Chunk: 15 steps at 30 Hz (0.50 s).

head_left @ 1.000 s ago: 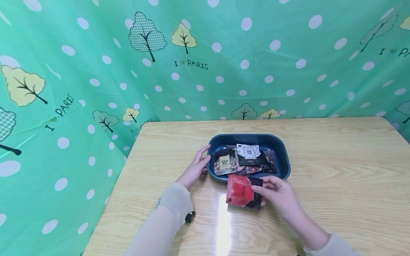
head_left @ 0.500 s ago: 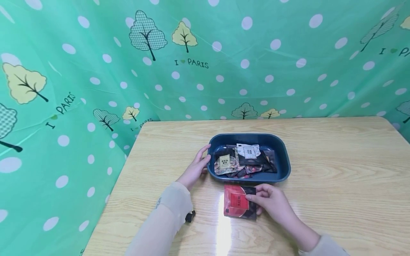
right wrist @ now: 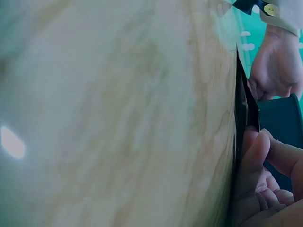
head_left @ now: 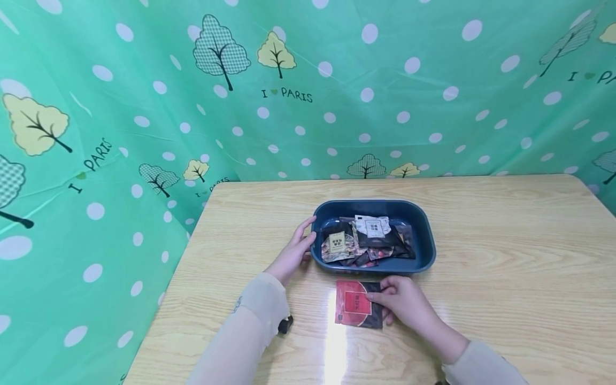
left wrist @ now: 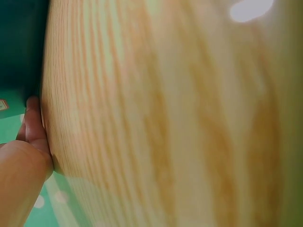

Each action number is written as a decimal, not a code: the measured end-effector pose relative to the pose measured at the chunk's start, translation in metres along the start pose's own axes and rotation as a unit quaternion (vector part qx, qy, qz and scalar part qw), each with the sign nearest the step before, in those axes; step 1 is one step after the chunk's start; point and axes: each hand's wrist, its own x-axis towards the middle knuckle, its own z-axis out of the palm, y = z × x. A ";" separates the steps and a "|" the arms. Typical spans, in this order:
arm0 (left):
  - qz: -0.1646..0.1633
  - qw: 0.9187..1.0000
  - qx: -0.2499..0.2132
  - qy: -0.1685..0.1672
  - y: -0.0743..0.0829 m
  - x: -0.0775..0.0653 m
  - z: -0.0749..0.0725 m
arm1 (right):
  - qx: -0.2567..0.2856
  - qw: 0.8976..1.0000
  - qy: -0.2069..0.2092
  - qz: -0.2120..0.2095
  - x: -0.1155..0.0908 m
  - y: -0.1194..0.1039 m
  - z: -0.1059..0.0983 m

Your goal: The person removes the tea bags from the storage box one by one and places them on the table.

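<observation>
My right hand [head_left: 401,300] pinches the right edge of a flat, square red-and-black sachet [head_left: 350,303], thumb on its printed face. It lies low over the table just in front of a dark blue bin [head_left: 426,256]. The right wrist view shows the sachet [right wrist: 240,99] almost edge-on, near the wood. My left hand [head_left: 294,251] rests against the bin's left end, fingertips at the rim. In the left wrist view that hand [left wrist: 34,130] lies low beside the bin wall [left wrist: 21,47]. Inside the bin is a loose pile of sachets, including a white-and-black one [head_left: 374,231] and a cream-labelled one [head_left: 337,245].
The wood-grain table [head_left: 510,256] reaches back to a green dotted curtain [head_left: 337,128]. A small black object [head_left: 285,324] shows beside the left sleeve [head_left: 262,302]. A bright reflection streaks the table in front of the bin.
The right hand has drawn the red-and-black sachet from over the bin's front rim towards me, slightly left and lower, flattening it towards the table. The left hand and bin stay put.
</observation>
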 end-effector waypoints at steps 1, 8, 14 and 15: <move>0.001 1.000 0.000 0.001 0.000 0.000 0.000 | -0.004 1.000 0.000 0.001 0.000 0.000 0.000; 0.005 1.000 0.003 0.002 0.000 0.001 0.001 | -0.036 0.999 0.011 -0.003 0.004 -0.002 0.005; 0.002 1.000 0.002 0.002 -0.001 0.001 0.000 | -0.055 0.998 0.014 0.004 0.006 -0.004 0.007; 0.003 1.000 0.001 0.002 -0.001 0.001 0.000 | -0.057 0.998 0.014 0.009 0.006 -0.004 0.007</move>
